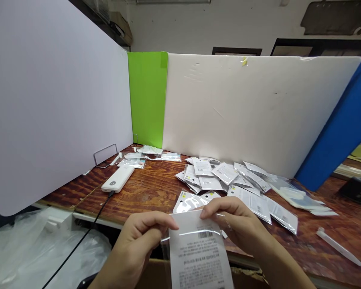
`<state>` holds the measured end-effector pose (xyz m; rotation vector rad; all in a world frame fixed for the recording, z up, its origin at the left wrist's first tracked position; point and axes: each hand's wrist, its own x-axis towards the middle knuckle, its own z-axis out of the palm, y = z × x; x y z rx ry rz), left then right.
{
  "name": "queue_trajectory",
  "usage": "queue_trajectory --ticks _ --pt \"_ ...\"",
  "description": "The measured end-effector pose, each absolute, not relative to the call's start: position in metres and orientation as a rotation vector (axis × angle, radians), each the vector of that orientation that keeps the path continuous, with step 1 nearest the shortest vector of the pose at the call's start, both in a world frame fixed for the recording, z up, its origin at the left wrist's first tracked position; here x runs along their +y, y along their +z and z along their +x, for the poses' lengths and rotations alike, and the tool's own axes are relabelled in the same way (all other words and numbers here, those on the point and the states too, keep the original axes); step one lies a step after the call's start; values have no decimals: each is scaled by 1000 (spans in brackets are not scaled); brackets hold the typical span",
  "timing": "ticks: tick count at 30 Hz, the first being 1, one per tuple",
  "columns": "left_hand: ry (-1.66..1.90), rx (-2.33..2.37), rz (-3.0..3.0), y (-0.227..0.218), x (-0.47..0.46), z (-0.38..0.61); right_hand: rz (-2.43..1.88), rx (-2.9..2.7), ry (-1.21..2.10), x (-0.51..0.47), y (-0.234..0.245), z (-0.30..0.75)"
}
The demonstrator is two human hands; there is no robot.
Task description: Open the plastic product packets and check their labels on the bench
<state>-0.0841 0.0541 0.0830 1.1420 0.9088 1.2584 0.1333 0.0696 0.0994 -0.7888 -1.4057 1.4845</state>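
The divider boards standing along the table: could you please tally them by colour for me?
pale grey board: 1
green board: 1
white board: 1
blue board: 1
Total: 4

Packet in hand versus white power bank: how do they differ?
The packet is flat, clear plastic with a printed label; the power bank is a thick, rigid block. The packet is held between the left hand and right hand; the power bank lies on the wooden bench with a black cable. Both are white.

You held a white packet (195, 257) with black print, over a reddish-brown, dark-streaked wooden table (144, 200).
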Motion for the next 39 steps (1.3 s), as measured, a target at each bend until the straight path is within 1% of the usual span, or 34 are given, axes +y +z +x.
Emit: queue_trajectory --ticks 6,17,21,24,27,31,34,39 --pt "1207 825 1013 89 54 -80 -788 -1434 1458 72 100 133" --pt "1173 785 966 91 54 -79 -765 -1372 1551 83 92 133" --pt "1208 744 963 93 52 -80 -681 -1394 1624 82 93 133" --pt "1246 716 1003 93 52 -78 -642 -1386 1661 82 93 134" --pt "1193 761 1113 90 53 -78 -585 -1397 1703 84 92 136" --pt "1168 805 1172 84 55 -80 -567 -1420 1669 84 91 135" --pt "1156 780 1138 81 56 -81 -608 -1424 1661 86 88 133" --pt "1139 637 960 88 53 -80 -486 -1403 1704 92 81 135"
